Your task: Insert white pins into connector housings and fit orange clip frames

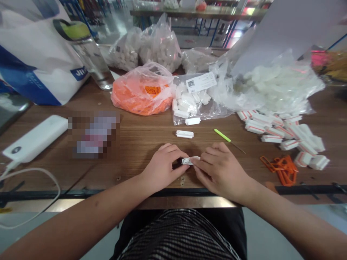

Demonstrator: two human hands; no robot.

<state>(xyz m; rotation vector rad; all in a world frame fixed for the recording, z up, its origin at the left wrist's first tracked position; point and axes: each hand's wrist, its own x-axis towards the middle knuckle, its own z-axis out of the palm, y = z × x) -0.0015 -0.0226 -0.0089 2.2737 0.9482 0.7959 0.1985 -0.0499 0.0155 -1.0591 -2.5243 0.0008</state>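
My left hand (162, 167) and my right hand (220, 169) meet near the front edge of the wooden table (141, 141). Both are closed in a pinch on one small white plastic part (189, 160) held between them. Another white plastic part (184, 134) lies loose on the table just beyond my hands. A thin tool with a green handle (222, 135) lies to the right of it.
An orange-filled bag (142, 92) and clear bags of white parts (271, 86) sit at the back. Finished white pieces (287, 135) and orange clips (282, 168) lie at right. A white power bank (35, 139) with cable lies at left, beside a water bottle (90, 59).
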